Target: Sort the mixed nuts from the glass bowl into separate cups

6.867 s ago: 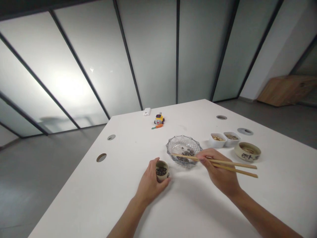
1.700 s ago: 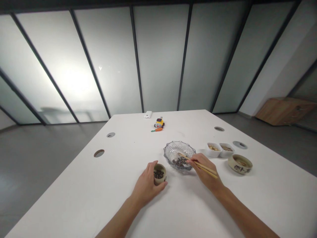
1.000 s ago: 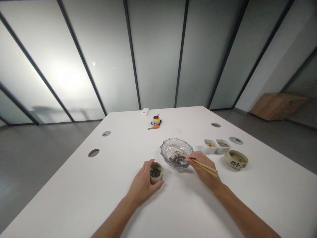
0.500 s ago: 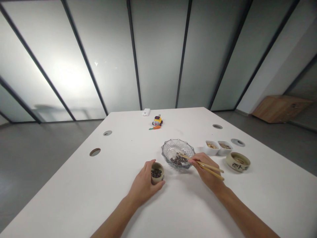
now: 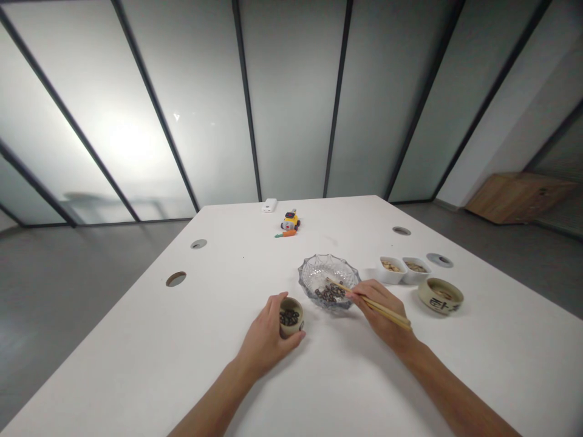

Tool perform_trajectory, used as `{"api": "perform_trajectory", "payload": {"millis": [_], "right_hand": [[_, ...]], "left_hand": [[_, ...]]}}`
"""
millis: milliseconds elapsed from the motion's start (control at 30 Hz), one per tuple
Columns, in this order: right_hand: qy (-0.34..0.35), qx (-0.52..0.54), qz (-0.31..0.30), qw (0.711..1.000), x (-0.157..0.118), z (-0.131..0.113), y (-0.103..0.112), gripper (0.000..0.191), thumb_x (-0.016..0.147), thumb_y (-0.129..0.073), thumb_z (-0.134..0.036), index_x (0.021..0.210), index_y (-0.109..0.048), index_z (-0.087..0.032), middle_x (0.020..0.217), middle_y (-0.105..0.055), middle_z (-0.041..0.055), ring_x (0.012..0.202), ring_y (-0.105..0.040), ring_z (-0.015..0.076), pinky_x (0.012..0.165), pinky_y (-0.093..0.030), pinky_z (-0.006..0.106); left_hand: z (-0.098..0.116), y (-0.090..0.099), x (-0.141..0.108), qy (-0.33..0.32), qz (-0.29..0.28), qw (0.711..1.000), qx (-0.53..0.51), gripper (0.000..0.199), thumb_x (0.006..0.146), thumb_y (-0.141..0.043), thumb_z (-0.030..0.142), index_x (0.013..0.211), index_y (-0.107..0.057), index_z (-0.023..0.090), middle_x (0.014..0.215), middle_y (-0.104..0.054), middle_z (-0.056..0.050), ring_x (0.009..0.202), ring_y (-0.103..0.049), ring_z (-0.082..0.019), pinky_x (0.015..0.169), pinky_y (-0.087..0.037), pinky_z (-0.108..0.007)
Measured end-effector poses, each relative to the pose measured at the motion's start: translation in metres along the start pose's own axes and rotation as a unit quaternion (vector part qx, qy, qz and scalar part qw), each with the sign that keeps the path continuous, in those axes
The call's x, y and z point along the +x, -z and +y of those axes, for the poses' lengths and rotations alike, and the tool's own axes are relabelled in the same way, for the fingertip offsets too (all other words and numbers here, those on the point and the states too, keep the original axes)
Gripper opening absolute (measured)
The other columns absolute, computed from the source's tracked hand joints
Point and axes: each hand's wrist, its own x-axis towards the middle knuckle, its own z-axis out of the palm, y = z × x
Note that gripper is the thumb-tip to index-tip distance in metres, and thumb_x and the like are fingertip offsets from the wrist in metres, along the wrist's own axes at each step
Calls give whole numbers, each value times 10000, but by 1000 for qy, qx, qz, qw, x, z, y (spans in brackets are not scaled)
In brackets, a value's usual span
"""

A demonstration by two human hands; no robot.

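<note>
My left hand [image 5: 268,331] curls around a small beige cup [image 5: 292,331] standing on the white table. Dark brown beans [image 5: 289,317] lie inside that cup. Between the fingers of my right hand [image 5: 380,309] is a pair of wooden chopsticks [image 5: 385,311], their tips reaching into a scalloped clear glass bowl [image 5: 314,267]. More dark beans [image 5: 330,292] are gathered in the near part of the bowl. Whether the tips pinch a bean is too small to tell.
Right of the bowl stand two white dishes [image 5: 392,276] with pale pieces and a beige bowl [image 5: 441,300] with dark lettering. Farther back are a yellow toy vehicle [image 5: 290,220], an orange carrot-like object [image 5: 288,233] and a white box [image 5: 269,205]. Round holes [image 5: 176,279] pierce the table [image 5: 136,358].
The back ends of the chopsticks have come together, and the sticks now lie nearly side by side. My left hand keeps its hold on the cup.
</note>
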Motion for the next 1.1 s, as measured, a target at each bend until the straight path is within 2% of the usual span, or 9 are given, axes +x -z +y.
{"api": "perform_trajectory", "payload": {"millis": [167,267,433,533,600,700,800,967,1100], "right_hand": [[16,0,15,1000,1,1,0,211,1005,-628,-363,850,-691,-234,805,-698,26,717,-675,168,671,-552,275],[17,-7,47,999,2,-2,3,200,999,-635,-357,853,-698,-236,803,-710,27,726,-681,173,673,-551,283],[-38,15,105,994,5,-33,6,224,1013,-611,-358,841,-705,-250,800,-727,18,742,-688,169,688,-553,278],[-49,64,64,995,5,-52,5,240,1001,-630,-389,816,-697,-251,789,-729,9,727,-699,165,659,-556,265],[-48,64,52,995,5,-55,6,231,991,-643,-398,824,-701,-250,790,-733,8,719,-701,166,650,-555,265],[-53,6,69,996,6,-45,11,230,985,-652,-417,841,-709,-246,793,-735,14,704,-692,170,630,-537,273],[-39,-41,44,997,6,-31,15,280,991,-634,-457,822,-702,-244,780,-724,11,685,-678,167,620,-523,279],[-29,-12,-46,998,2,-26,11,277,1014,-612,-411,803,-668,-241,750,-679,-4,682,-655,152,633,-524,264],[-8,17,-60,998,0,-28,9,231,1028,-594,-339,831,-659,-240,781,-680,2,723,-664,155,677,-538,262]], "left_hand": [[-3,-2,0,-8,2,1000,7,726,796,-753,276,1440,-421,232,1412,-575,-131,1284,-611,-310,1128,-485,-490],[-3,-2,0,-12,1,1000,7,728,802,-753,284,1445,-415,232,1419,-570,-134,1297,-600,-312,1136,-477,-496],[-3,-2,0,-6,2,1000,6,735,801,-754,295,1448,-414,223,1404,-579,-141,1277,-612,-316,1121,-486,-507],[-1,-2,0,-7,6,1000,6,743,791,-765,297,1448,-425,228,1414,-579,-138,1295,-604,-320,1126,-482,-500],[0,-2,0,-5,8,1000,6,740,790,-769,302,1445,-432,230,1412,-583,-136,1293,-608,-320,1120,-489,-492],[0,-1,0,-1,6,1000,6,729,805,-763,315,1446,-428,228,1405,-585,-135,1278,-617,-313,1114,-495,-490],[-1,-1,0,-2,3,1000,4,736,800,-768,309,1446,-423,228,1403,-584,-130,1279,-615,-307,1121,-491,-496],[-2,-1,-1,-8,5,1000,4,733,803,-761,286,1449,-418,234,1426,-573,-139,1311,-594,-319,1131,-479,-514],[-3,-1,0,-13,3,1000,7,725,803,-756,275,1445,-422,231,1428,-576,-142,1321,-591,-320,1138,-476,-514]]}}
